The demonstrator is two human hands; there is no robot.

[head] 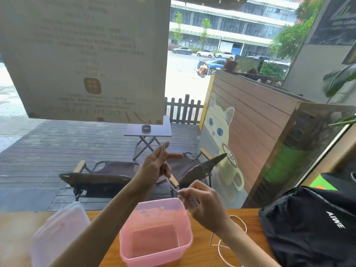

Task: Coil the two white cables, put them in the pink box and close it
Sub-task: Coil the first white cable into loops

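Observation:
My left hand [157, 164] is raised above the table and grips a white cable [172, 185] wound around its fingers. A short strand runs down from it to my right hand [204, 205], which pinches the same cable above the far rim of the pink box [185, 243]. The box stands open on the wooden table, with nothing in it. Its translucent pink lid [57, 230] lies to the left of it. A second white cable [223, 245] lies loose on the table to the right of the box, partly hidden under my right forearm.
A black bag [312, 228] sits on the right of the wooden table [202, 255]. Straight ahead is a window with a large paper notice [84, 54] stuck on it. Chairs and a small table stand outside on the deck.

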